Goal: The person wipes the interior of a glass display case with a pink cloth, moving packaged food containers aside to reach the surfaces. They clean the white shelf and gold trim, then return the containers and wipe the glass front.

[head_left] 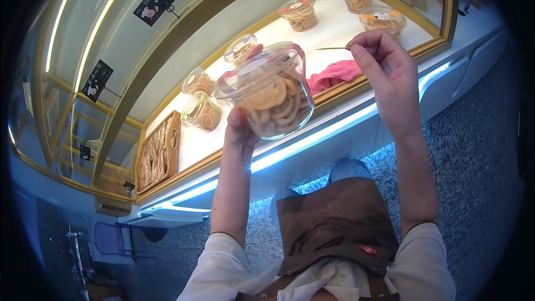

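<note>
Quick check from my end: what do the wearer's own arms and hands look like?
The left hand and right hand are ungloved, with no watch or bracelet visible. The left sleeve and right sleeve are white, loose and short. No cables or markings show on either arm.

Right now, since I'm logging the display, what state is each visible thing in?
Held tub: lid on, cookies inside, in left hand
Thin strip: pinched in right hand
Pink cloth: crumpled
Orange-labelled tub: lidded, filled
Green-labelled tub: lidded, filled
Wicker basket: filled
Front light strip: lit
</note>
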Motion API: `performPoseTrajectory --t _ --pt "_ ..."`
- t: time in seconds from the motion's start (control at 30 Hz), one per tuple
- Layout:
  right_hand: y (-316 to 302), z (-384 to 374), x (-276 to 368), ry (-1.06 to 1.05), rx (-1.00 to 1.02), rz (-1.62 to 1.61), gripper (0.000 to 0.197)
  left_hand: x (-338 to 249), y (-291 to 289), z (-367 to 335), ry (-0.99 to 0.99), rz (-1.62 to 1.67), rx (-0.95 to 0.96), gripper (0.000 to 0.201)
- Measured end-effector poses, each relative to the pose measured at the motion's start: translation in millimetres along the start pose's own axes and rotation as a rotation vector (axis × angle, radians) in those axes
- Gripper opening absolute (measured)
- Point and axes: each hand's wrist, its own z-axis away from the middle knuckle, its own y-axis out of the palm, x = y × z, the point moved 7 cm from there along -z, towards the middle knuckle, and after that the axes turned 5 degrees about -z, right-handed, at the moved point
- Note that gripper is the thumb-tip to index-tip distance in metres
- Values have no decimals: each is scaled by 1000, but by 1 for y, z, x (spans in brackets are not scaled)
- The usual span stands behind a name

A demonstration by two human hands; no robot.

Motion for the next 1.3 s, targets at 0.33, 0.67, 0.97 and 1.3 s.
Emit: performPoseTrajectory --t 0.33,0.67,0.97,1.3 --pt "33 3 53 -471 63 442 5 2 -2 10 -29 -95 -62 116" --pt "29 4 60 -434 88 471 7 0 -16 19 -69 -131 74 120" --pt "33 23 67 -426 142 569 9 -38 39 18 58 -449 -80 137" --pt "43 18 62 -562 148 634 6 -40 48 16 159 -338 -109 132"
